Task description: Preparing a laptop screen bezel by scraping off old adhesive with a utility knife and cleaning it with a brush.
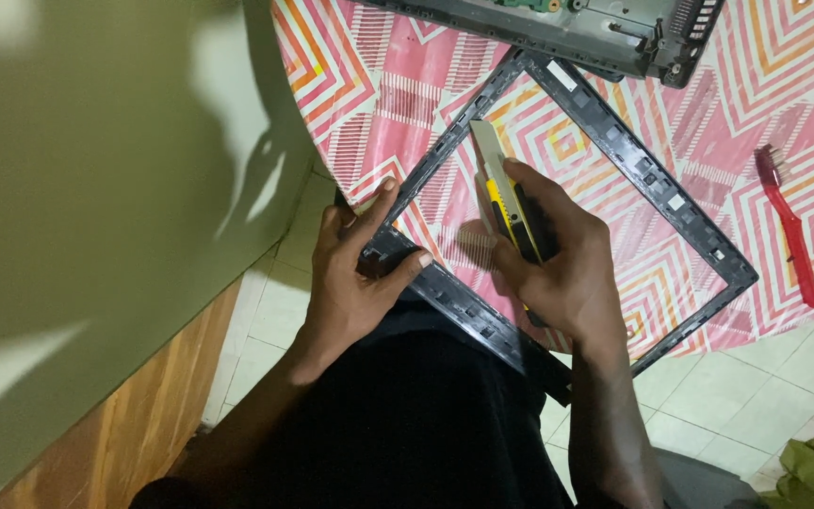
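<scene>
Bezel frame (pixel 614 141), black plastic, lies tilted on the patterned tablecloth (pixel 388 85), its near edge overhanging the table toward the lap. Left hand (pixel 350 273) pinches the frame's near-left corner, thumb on top. Right hand (pixel 558 264) is closed around a yellow utility knife (pixel 506 193), blade extended inside the frame opening. Blade tip contact is unclear. Grey laptop chassis (pixel 567 28) is cut off at top; red brush (pixel 789 226) lies well apart.

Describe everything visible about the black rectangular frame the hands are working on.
The black frame is a thin, hollow rectangle of what looks like plastic, with small clips and tabs along its inner face. It lies tilted on the patterned tablecloth, its near edge overhanging. The left hand pinches its near corner; the right hand holds a yellow utility knife inside it.
</scene>
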